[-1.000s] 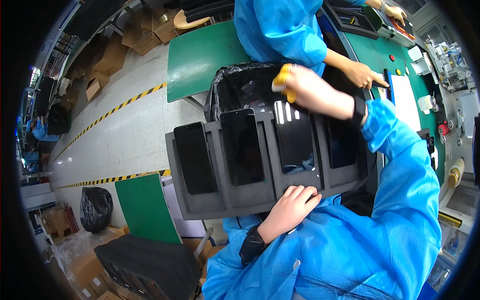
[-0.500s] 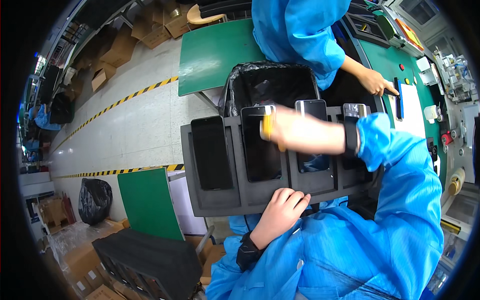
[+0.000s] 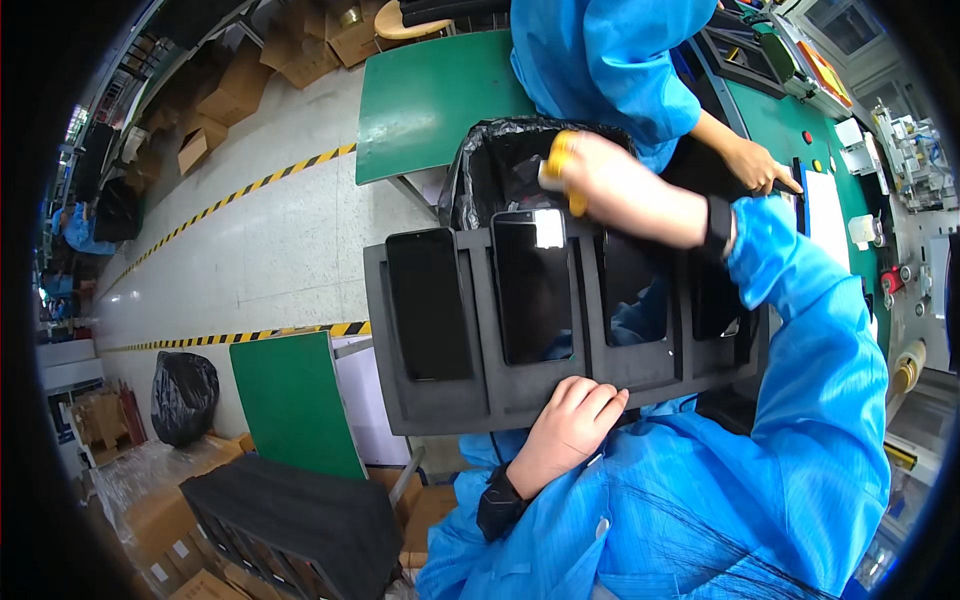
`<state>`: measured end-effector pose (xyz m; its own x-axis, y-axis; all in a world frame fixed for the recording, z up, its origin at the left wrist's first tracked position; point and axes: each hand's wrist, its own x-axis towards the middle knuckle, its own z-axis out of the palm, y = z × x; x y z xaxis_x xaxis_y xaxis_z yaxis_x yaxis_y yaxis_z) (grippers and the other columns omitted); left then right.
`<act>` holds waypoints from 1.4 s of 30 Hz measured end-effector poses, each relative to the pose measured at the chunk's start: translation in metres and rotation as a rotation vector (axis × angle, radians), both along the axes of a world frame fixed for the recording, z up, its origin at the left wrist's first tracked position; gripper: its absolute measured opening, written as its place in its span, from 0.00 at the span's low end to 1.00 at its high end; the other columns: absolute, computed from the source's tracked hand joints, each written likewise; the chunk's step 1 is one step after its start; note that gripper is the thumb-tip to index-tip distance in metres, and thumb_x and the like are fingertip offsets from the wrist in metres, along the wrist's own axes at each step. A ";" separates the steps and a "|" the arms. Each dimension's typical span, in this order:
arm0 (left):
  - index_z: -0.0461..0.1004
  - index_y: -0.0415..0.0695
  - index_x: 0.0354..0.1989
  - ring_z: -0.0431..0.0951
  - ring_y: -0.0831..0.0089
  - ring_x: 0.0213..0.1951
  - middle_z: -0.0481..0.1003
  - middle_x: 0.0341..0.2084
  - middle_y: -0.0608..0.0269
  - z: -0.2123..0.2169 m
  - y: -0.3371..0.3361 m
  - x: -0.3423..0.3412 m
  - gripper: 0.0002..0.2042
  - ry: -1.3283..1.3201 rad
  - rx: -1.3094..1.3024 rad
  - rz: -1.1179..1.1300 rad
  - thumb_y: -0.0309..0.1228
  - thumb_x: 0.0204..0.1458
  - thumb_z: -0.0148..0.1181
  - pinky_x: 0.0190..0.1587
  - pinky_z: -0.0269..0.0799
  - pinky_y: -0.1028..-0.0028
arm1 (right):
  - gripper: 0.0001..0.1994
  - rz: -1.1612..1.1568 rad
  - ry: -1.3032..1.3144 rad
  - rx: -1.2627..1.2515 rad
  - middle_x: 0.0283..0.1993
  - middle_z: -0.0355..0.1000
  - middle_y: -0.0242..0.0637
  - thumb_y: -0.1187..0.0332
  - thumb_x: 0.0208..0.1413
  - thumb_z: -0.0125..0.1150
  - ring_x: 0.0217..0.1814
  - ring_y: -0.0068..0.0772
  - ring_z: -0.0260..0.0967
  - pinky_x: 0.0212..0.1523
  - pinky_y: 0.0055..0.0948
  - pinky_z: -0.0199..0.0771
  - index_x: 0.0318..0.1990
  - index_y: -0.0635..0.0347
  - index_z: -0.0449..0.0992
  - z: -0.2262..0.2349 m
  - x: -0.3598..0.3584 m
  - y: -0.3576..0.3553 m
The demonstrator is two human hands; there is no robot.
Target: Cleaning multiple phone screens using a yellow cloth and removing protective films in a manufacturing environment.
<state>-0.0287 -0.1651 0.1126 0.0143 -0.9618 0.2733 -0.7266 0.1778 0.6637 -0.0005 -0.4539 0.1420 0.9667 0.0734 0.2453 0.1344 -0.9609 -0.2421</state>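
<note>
Right hand point(image 3: 620, 185): fingers closed round a small yellow-and-white object point(image 3: 562, 150), slightly blurred. Left hand point(image 3: 570, 430): fingers on the near rim of the dark grey foam tray point(image 3: 438, 398); I cannot tell whether it grips. In the tray: four smartphones point(image 3: 430, 310), side by side; from my view, the right hand and its black wristband point(image 3: 718, 228) mask the two rightmost phones' upper ends. Beyond: black-lined bin point(image 3: 482, 165); co-worker's blue sleeve point(image 3: 620, 65); green table point(image 3: 430, 110).

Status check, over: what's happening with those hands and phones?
Left hand on near edge of dark tray. Right hand gripping small yellow item. Four dark-screened phones in tray; right arm hides the two rightmost phones' tops.
</note>
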 end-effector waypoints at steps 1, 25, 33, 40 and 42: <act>0.77 0.41 0.41 0.71 0.66 0.39 0.73 0.35 0.64 -0.001 0.001 0.000 0.12 0.001 -0.001 0.001 0.25 0.46 0.62 0.47 0.69 0.67 | 0.11 0.001 0.001 -0.001 0.32 0.67 0.45 0.71 0.46 0.57 0.37 0.49 0.67 0.37 0.40 0.70 0.37 0.65 0.73 0.006 -0.001 0.003; 0.77 0.40 0.41 0.71 0.65 0.41 0.72 0.35 0.63 -0.009 0.003 -0.002 0.10 0.013 -0.032 0.012 0.26 0.50 0.57 0.50 0.68 0.67 | 0.11 0.152 0.013 0.012 0.38 0.70 0.46 0.73 0.46 0.58 0.38 0.48 0.69 0.39 0.41 0.71 0.39 0.65 0.74 -0.002 0.007 0.063; 0.76 0.40 0.43 0.72 0.65 0.44 0.73 0.38 0.61 -0.009 0.011 -0.003 0.14 -0.044 -0.040 0.024 0.27 0.46 0.56 0.53 0.67 0.64 | 0.10 0.509 0.244 0.033 0.34 0.69 0.45 0.73 0.44 0.57 0.40 0.45 0.70 0.42 0.40 0.72 0.36 0.66 0.73 -0.001 -0.020 0.116; 0.77 0.40 0.41 0.74 0.66 0.43 0.74 0.41 0.60 0.001 0.050 0.019 0.13 -0.139 -0.028 0.312 0.27 0.45 0.61 0.55 0.69 0.64 | 0.18 0.249 -0.098 0.057 0.36 0.70 0.46 0.75 0.39 0.60 0.39 0.50 0.70 0.42 0.41 0.73 0.43 0.64 0.73 0.004 0.032 0.093; 0.77 0.40 0.41 0.74 0.65 0.43 0.74 0.40 0.61 -0.007 0.057 0.025 0.13 -0.091 -0.024 0.339 0.27 0.44 0.62 0.54 0.69 0.64 | 0.14 0.473 0.154 0.092 0.32 0.68 0.42 0.70 0.43 0.58 0.37 0.46 0.69 0.41 0.36 0.73 0.39 0.65 0.73 -0.008 0.026 0.142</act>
